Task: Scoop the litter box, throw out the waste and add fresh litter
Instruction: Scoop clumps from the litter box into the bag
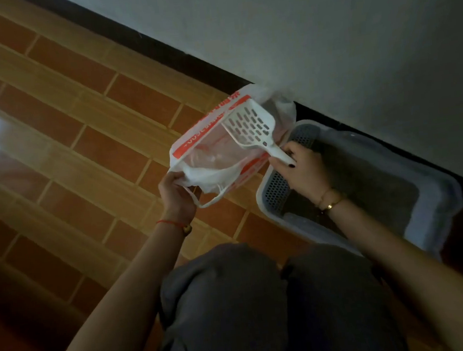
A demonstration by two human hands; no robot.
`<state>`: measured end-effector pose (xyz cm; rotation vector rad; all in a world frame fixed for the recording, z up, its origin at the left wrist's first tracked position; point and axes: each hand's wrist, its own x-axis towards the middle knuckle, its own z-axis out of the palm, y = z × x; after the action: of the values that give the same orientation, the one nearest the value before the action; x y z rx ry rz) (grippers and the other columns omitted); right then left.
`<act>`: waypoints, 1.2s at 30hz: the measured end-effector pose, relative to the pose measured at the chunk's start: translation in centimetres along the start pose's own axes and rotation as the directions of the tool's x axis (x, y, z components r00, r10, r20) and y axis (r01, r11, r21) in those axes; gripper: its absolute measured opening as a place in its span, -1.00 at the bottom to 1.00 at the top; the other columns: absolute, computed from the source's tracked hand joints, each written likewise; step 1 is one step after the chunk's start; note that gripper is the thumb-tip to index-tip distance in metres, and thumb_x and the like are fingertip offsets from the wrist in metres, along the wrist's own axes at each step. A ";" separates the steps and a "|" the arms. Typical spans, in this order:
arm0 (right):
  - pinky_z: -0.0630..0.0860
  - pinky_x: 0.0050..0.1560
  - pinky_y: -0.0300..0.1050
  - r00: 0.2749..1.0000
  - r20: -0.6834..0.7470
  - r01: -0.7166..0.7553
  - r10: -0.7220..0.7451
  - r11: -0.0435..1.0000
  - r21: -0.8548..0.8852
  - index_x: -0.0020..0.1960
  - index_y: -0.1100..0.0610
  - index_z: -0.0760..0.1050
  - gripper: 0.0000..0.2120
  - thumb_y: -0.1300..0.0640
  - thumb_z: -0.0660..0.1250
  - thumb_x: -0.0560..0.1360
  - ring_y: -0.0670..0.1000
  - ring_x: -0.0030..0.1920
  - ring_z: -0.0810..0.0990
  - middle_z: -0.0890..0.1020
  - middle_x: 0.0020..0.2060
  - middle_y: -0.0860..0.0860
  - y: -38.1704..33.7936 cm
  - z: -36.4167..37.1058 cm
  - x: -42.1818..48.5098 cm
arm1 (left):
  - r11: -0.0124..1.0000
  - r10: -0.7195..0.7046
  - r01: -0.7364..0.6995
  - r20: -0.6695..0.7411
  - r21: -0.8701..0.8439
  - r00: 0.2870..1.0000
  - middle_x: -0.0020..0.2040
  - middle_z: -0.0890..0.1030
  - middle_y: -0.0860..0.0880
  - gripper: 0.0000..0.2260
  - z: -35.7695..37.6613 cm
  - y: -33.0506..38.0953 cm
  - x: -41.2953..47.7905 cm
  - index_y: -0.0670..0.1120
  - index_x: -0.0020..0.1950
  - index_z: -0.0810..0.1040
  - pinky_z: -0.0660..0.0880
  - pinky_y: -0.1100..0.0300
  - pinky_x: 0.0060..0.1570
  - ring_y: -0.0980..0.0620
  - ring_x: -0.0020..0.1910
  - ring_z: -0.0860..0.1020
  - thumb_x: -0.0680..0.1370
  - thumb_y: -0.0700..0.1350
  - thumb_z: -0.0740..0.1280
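Two hands, left hand (174,193) gripping crinkled plastic bag (208,153), right hand (299,174) gripping slotted scoop (249,125)

Glossy brown-and-tan tiled floor (79,133), dark baseboard (173,57), pale grey wall (324,39)

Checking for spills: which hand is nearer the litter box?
Right. The right hand, gripping the scoop, is above the litter box; the left hand holds the bag, off to the box's left.
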<state>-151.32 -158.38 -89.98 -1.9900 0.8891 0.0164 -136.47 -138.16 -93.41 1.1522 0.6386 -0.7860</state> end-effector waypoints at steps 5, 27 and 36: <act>0.50 -0.39 -0.23 0.999 -0.026 0.022 -0.023 0.999 -0.025 0.04 0.14 0.50 -0.76 -0.01 0.36 0.50 -0.08 -0.26 0.59 0.60 -0.21 0.01 3.2 1.3 2.6 | 0.995 0.059 -0.053 -0.061 0.087 0.996 -0.20 0.53 -0.08 -0.84 -1.6 -2.8 4.7 -0.16 0.00 0.47 0.52 0.12 -0.15 -0.02 -0.24 0.54 0.48 -0.19 0.17; 0.53 -0.39 -0.16 0.979 -0.192 0.074 -0.070 0.997 0.016 -0.01 0.11 0.52 -0.82 0.01 0.35 0.51 -0.07 -0.35 0.59 0.61 -0.32 -0.03 9.8 -0.1 -2.5 | 0.082 0.617 -0.444 0.304 0.892 0.726 0.48 0.22 -0.14 -0.31 -2.1 -6.7 4.1 -0.09 0.53 0.11 0.26 -0.15 0.43 -0.15 0.46 0.20 0.49 -0.08 0.36; 0.58 -0.30 -0.02 0.943 -0.323 0.060 -0.083 0.995 -0.080 0.00 0.08 0.52 -0.82 -0.03 0.31 0.52 -0.01 -0.29 0.59 0.61 -0.23 -0.01 11.9 -1.6 -5.0 | -0.280 0.398 -0.767 0.797 0.577 0.454 0.42 0.36 -0.05 -0.58 1.6 -6.4 2.6 -0.06 0.42 0.32 0.33 -0.01 0.39 0.00 0.41 0.31 0.57 -0.11 0.27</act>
<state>-162.54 -160.40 -96.16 -2.1246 1.0347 -0.3378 -140.15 -141.54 -98.49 2.2252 -1.1108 -0.2726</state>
